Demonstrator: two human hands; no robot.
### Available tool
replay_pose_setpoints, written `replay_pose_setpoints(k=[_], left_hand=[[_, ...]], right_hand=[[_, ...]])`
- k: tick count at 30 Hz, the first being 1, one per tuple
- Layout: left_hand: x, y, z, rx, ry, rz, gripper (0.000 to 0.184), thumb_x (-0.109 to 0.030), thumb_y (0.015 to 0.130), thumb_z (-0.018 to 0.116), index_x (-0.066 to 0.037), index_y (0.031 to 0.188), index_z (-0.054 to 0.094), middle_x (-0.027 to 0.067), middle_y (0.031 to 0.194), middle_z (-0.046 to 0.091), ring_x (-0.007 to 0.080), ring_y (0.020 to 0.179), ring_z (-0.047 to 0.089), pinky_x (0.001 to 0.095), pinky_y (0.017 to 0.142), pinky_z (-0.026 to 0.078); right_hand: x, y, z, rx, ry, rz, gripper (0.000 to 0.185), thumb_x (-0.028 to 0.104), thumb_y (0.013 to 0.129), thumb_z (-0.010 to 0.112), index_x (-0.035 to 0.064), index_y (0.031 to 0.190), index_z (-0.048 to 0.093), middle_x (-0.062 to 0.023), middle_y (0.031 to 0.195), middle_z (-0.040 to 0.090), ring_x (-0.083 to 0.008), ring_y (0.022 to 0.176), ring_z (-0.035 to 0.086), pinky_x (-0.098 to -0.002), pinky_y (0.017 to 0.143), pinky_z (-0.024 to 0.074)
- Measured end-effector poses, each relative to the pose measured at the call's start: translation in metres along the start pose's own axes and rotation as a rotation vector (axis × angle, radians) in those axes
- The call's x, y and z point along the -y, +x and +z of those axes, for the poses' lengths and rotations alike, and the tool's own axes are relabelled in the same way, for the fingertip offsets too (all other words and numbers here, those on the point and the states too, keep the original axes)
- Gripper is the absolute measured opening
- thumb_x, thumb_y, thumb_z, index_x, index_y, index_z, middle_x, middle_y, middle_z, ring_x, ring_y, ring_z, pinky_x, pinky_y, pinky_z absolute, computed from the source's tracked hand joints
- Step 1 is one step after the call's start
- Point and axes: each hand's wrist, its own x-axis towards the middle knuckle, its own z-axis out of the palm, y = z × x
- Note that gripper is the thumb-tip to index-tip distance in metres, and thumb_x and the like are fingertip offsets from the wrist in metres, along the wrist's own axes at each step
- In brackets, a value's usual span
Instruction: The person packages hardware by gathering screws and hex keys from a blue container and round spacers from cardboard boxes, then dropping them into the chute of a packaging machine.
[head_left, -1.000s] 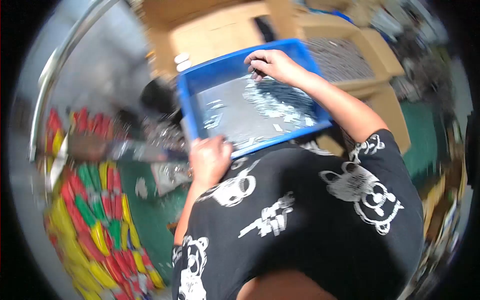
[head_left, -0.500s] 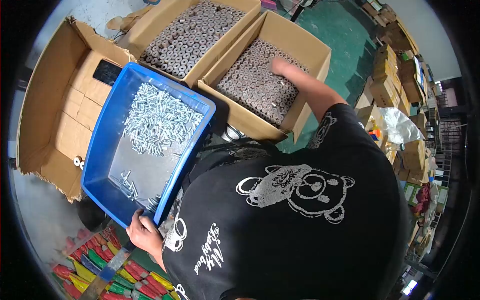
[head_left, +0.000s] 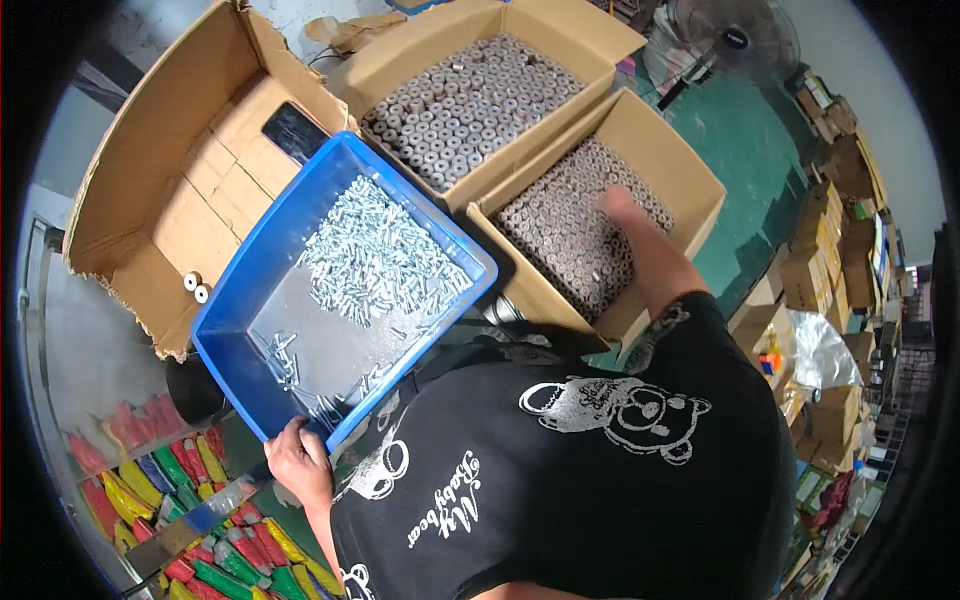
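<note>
My left hand (head_left: 300,458) is closed over the near corner of a blue plastic bin (head_left: 232,268). Inside that bin lies a heap of shiny metal screws or pins (head_left: 375,255), with a few loose ones (head_left: 283,362) close to the near end. My right hand (head_left: 625,208) reaches down into a cardboard box (head_left: 690,190) packed with small ringed metal cylinders (head_left: 560,225). It touches or hovers just above the cylinders near the box's far side. Its fingers are hidden from view, so what they grip does not show.
A second box of similar cylinders (head_left: 470,105) stands behind. To the left, a torn cardboard box (head_left: 150,130) holds a dark phone (head_left: 294,132) and two white-faced rings (head_left: 197,287). Colourful packets (head_left: 200,510) lie below left. A fan (head_left: 735,40) stands at the back, with stacked cartons (head_left: 815,260) at right.
The view has shifted, so the boxes and bin appear lower and further right. My right hand remains in the cylinder box, and my left hand still holds the bin's corner.
</note>
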Motion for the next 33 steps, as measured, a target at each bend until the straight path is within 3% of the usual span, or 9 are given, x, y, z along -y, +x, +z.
replay_pose_setpoints(k=[2,4,8,10,12,16,30,32,33], left_hand=[[-0.003,0.002,-0.006,0.061,0.012,0.000,0.017,-0.004,0.079,0.056,-0.002,0.089,0.070,0.0146,0.069,0.062,0.0327,0.067,0.058,0.0408,0.072,0.044],[-0.020,0.015,-0.023,0.075,-0.033,-0.003,0.016,-0.003,0.077,0.058,-0.001,0.088,0.069,0.0135,0.067,0.061,0.0310,0.066,0.057,0.0390,0.070,0.044],[-0.109,0.082,-0.089,0.215,-0.566,0.314,0.020,0.002,0.069,0.064,-0.003,0.087,0.070,0.0072,0.070,0.064,0.0210,0.061,0.054,0.0354,0.064,0.044],[-0.145,0.110,-0.117,0.148,-0.850,0.452,0.017,0.002,0.068,0.066,-0.003,0.083,0.069,0.0041,0.073,0.067,0.0184,0.060,0.053,0.0331,0.064,0.044],[-0.164,0.131,-0.127,-0.054,-1.144,0.668,0.012,-0.012,0.088,0.060,-0.004,0.089,0.069,0.0048,0.080,0.067,0.0185,0.061,0.050,0.0338,0.058,0.042],[-0.072,0.066,-0.169,-0.556,-1.212,-0.304,0.016,-0.014,0.099,0.052,-0.010,0.093,0.066,0.0001,0.078,0.053,0.0140,0.065,0.049,0.0259,0.054,0.043],[-0.139,0.081,-0.220,-0.657,-1.045,-0.038,0.010,-0.012,0.091,0.057,-0.011,0.096,0.065,0.0019,0.086,0.054,0.0166,0.075,0.048,0.0326,0.067,0.039],[-0.154,0.129,-0.195,-0.706,-1.106,-0.013,0.010,-0.012,0.089,0.058,-0.011,0.096,0.065,0.0022,0.087,0.054,0.0170,0.077,0.048,0.0336,0.069,0.039],[-0.148,0.130,-0.196,-0.698,-1.128,-0.007,0.011,-0.012,0.089,0.058,-0.011,0.096,0.065,0.0023,0.087,0.054,0.0172,0.078,0.048,0.0341,0.070,0.038]], right_hand=[[0.006,-0.014,-0.044,0.225,0.301,0.062,0.019,0.019,0.093,0.059,0.0058,0.101,0.070,-0.0084,0.105,0.068,-0.0166,0.094,0.064,-0.0347,0.069,0.0539],[0.038,-0.057,-0.096,0.320,1.518,-0.311,0.022,0.024,0.095,0.058,0.0071,0.105,0.067,-0.0032,0.090,0.065,-0.0116,0.077,0.059,-0.0300,0.059,0.0481],[0.135,0.028,-0.166,0.477,1.101,-0.651,0.027,0.028,0.095,0.056,0.0057,0.105,0.067,-0.0047,0.081,0.067,-0.0154,0.070,0.063,-0.0315,0.061,0.0490],[0.215,0.013,-0.173,-0.364,0.270,-0.862,0.027,0.021,0.092,0.053,0.0018,0.101,0.069,-0.0141,0.095,0.071,-0.0262,0.085,0.068,-0.0401,0.070,0.0531],[0.235,0.055,-0.148,-0.349,-0.031,-0.758,0.026,0.019,0.091,0.052,-0.0003,0.097,0.068,-0.0193,0.100,0.069,-0.0336,0.091,0.066,-0.0435,0.079,0.0514],[0.236,0.070,-0.115,-0.346,-0.461,-0.672,0.023,0.009,0.086,0.048,-0.0003,0.090,0.069,-0.0236,0.099,0.067,-0.0390,0.094,0.065,-0.0472,0.081,0.0528],[0.235,0.113,-0.123,-0.494,-0.475,-0.723,0.016,0.012,0.094,0.053,0.0030,0.099,0.065,-0.0205,0.088,0.067,-0.0318,0.077,0.065,-0.0387,0.062,0.0509],[0.247,0.068,-0.153,0.465,0.845,-0.554,0.020,0.023,0.098,0.054,0.0075,0.107,0.062,-0.0081,0.078,0.063,-0.0151,0.060,0.054,-0.0260,0.048,0.0416],[0.253,0.037,-0.167,0.461,0.825,-0.542,0.020,0.023,0.098,0.054,0.0075,0.107,0.062,-0.0081,0.078,0.063,-0.0151,0.060,0.054,-0.0260,0.048,0.0416]])
